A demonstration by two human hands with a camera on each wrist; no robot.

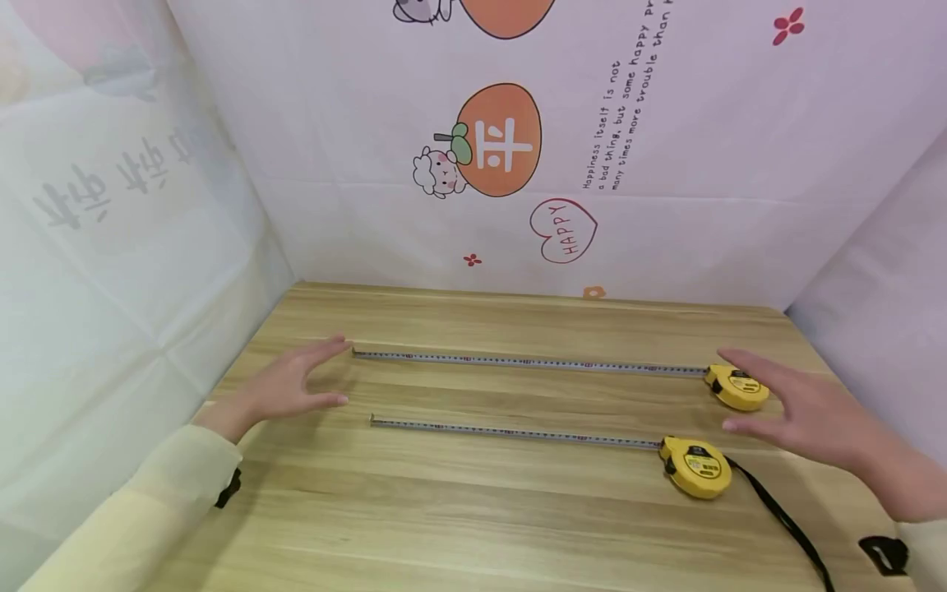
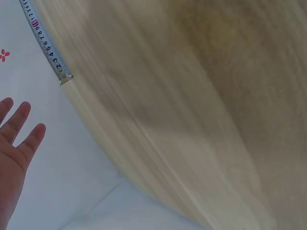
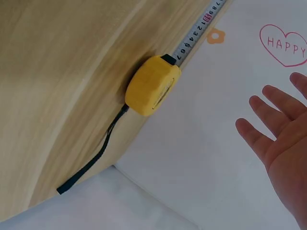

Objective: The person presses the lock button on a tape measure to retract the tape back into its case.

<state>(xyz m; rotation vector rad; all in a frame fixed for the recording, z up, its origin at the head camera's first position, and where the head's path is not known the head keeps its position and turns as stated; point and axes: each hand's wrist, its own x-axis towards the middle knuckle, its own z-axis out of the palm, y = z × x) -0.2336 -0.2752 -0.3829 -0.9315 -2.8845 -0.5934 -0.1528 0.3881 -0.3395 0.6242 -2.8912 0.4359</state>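
Note:
Two yellow tape measures lie on the wooden table, each with its blade drawn out leftward. The far tape measure (image 1: pixel 740 388) has a long blade (image 1: pixel 527 362) running nearly parallel to the near one. Closer in sits the near tape measure (image 1: pixel 695 467), with its shorter blade (image 1: pixel 510 432) and a black strap (image 1: pixel 777 514). My left hand (image 1: pixel 292 382) hovers with spread fingers by the left blade ends, holding nothing. Over on the right, my right hand (image 1: pixel 802 407) is beside the far case, fingers extended and thumb apart. In the right wrist view, a yellow case (image 3: pixel 151 86) trails a black strap (image 3: pixel 103 148).
The wooden table (image 1: pixel 444 510) meets a white printed cloth (image 1: pixel 355 164) along its back edge. More white cloth (image 1: pixel 111 271) hangs on the left side, and another cloth (image 1: pixel 888 263) hangs on the right. Dark bands show near both wrists.

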